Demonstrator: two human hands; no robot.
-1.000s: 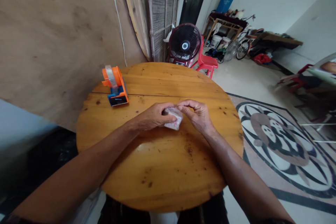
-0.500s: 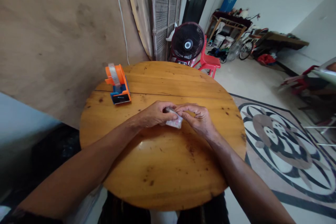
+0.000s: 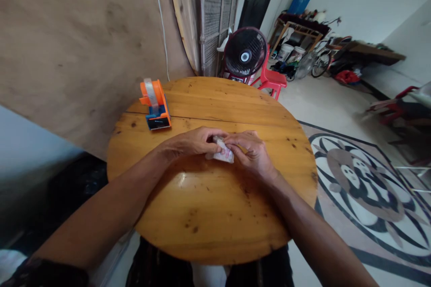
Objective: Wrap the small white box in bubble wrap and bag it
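- My left hand (image 3: 198, 142) clasps the packet (image 3: 225, 154) above the table's (image 3: 215, 215) middle; if that grip slackens, I judge it could slip.
- My right hand (image 3: 251, 150) pinches its edge; too hard a tug could tear the wrapping.
- I see it small, whitish and shiny, with faint pink marks; its print is too blurred to read.

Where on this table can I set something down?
Bare room on the round, yellowish-brown wooden table lies between the forearms, down to its near edge, and from the orange-and-blue tape dispenser rightward along the far edge. It's crowded mid-table, where the left hand grips a small whitish packet and the right hand touches it.
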